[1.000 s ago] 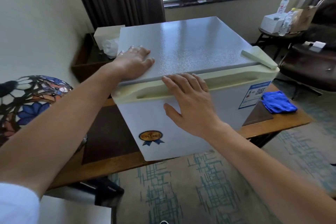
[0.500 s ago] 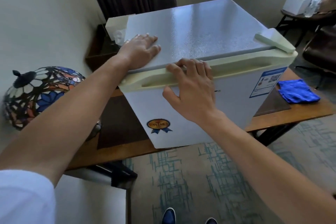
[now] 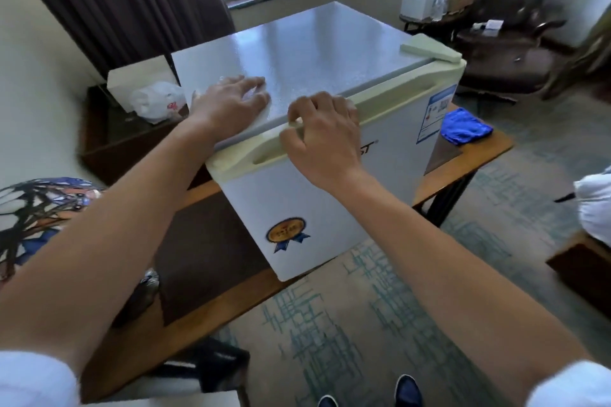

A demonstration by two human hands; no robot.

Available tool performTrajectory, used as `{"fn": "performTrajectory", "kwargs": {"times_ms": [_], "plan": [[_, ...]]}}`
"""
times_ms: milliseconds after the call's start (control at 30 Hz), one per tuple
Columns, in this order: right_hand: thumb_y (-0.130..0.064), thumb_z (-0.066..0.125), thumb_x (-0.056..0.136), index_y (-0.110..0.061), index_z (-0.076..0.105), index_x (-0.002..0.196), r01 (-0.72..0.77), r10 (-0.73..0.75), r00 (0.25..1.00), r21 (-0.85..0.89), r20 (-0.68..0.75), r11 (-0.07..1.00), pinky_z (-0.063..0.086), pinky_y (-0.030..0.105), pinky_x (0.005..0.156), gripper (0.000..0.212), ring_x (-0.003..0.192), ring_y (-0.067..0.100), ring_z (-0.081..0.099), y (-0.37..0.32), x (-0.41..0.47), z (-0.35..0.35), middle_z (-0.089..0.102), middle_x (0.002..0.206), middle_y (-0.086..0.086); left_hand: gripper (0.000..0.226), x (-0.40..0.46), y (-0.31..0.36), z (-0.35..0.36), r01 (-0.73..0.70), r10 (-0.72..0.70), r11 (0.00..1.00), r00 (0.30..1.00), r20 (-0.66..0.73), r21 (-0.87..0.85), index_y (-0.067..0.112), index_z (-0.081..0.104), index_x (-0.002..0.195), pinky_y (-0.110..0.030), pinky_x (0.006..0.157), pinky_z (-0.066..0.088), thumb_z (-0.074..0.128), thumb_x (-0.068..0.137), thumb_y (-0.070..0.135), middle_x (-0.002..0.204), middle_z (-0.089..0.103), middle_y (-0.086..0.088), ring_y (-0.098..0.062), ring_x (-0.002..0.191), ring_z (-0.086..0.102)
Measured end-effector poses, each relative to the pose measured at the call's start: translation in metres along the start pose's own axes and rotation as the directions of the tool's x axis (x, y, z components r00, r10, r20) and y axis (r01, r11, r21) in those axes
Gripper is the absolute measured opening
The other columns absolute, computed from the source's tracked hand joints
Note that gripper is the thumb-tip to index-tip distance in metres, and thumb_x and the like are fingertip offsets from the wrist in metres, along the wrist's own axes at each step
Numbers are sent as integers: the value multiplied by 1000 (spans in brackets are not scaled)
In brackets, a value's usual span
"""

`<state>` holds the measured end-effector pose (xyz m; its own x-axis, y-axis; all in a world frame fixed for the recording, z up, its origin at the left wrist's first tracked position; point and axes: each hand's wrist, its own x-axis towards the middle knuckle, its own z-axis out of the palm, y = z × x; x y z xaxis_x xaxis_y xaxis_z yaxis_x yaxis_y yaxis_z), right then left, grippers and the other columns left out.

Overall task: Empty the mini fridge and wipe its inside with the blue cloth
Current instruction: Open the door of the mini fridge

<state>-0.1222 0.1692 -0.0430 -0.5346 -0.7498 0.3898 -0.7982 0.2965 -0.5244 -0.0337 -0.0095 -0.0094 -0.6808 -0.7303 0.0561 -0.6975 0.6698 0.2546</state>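
A white mini fridge (image 3: 330, 201) with a grey top stands on a wooden table (image 3: 476, 155), its door closed. My left hand (image 3: 231, 104) lies flat on the grey top near the front left corner, fingers spread. My right hand (image 3: 322, 139) curls over the cream handle strip along the door's top edge, fingers hooked on its rim. The blue cloth (image 3: 463, 130) lies crumpled on the table to the right of the fridge. The fridge's inside is hidden.
A stained-glass lamp (image 3: 36, 218) sits at the left. A white box (image 3: 139, 79) and plastic bag (image 3: 158, 106) lie behind the fridge's left side. A dark armchair (image 3: 515, 33) and side table with bottles stand at the back right. Patterned carpet below.
My right hand has shifted from lying on the door front to curling over the handle strip. The left hand stays on the top. The camera view has shifted.
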Motion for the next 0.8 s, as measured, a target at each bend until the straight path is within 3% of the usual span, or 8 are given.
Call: {"fn": "performTrajectory", "kwargs": {"times_ms": [200, 267, 367, 467, 567, 667, 800], "plan": [[-40, 50, 85, -15, 59, 86, -27, 22, 996, -50, -85, 998, 32, 45, 112, 27, 101, 29, 50, 0, -34, -13, 52, 93, 3, 54, 0, 0, -1, -16, 16, 1000, 1000, 12, 8, 42, 39, 154, -66, 122, 9, 36, 103, 62, 169, 27, 2, -25, 155, 26], [-40, 52, 87, -16, 58, 84, -33, 30, 998, -45, -63, 998, 33, 40, 110, 25, 99, 24, 47, 9, -53, -27, 51, 95, -1, 54, 2, -2, 1, -35, 35, 999, 999, 9, 1, 42, 39, 154, -68, 122, 9, 35, 103, 62, 169, 27, 0, -26, 155, 26], [-42, 54, 85, -21, 58, 82, -62, 60, 998, -56, -37, 997, 31, 30, 94, 21, 96, 18, 48, 17, -71, -54, 53, 94, -6, 60, 10, -7, 1, -38, 38, 999, 998, 39, -14, 41, 40, 152, -69, 122, 11, 34, 99, 67, 170, 24, -3, -26, 157, 20], [-42, 59, 86, -26, 59, 83, -90, 92, 996, -64, 18, 994, 41, 36, 95, 17, 99, 17, 52, 22, -84, -82, 56, 95, -8, 63, 16, 4, 1, -100, 101, 995, 993, 59, -25, 34, 44, 151, -63, 123, 19, 36, 97, 66, 168, 26, -9, -28, 157, 20], [-40, 63, 94, -22, 70, 113, -125, 136, 980, -85, 146, 989, 43, 39, 107, 27, 121, 16, 53, 27, -97, -113, 60, 126, -6, 51, 18, 29, 7, -180, 181, 983, 982, 61, -22, 32, 44, 152, -54, 125, 21, 41, 106, 53, 168, 23, -13, -33, 156, 22], [-48, 58, 98, -15, 46, 152, -162, 211, 945, -206, 248, 965, 30, 36, 122, 64, 150, 15, 33, 26, -111, -141, 30, 166, -3, 49, 20, 53, 15, -267, 266, 963, 963, 43, 27, 30, 44, 153, -53, 126, 21, 37, 108, 48, 169, 22, -12, -30, 157, 17], [-52, 54, 100, -14, 28, 161, -181, 302, 920, -414, 249, 892, 28, 35, 120, 76, 156, 20, 23, 29, -129, -165, 5, 173, -2, 48, 21, 80, 20, -262, 258, 962, 964, 56, 76, 19, 46, 148, -56, 120, 28, 37, 108, 45, 163, 33, -15, -33, 152, 28]]}}
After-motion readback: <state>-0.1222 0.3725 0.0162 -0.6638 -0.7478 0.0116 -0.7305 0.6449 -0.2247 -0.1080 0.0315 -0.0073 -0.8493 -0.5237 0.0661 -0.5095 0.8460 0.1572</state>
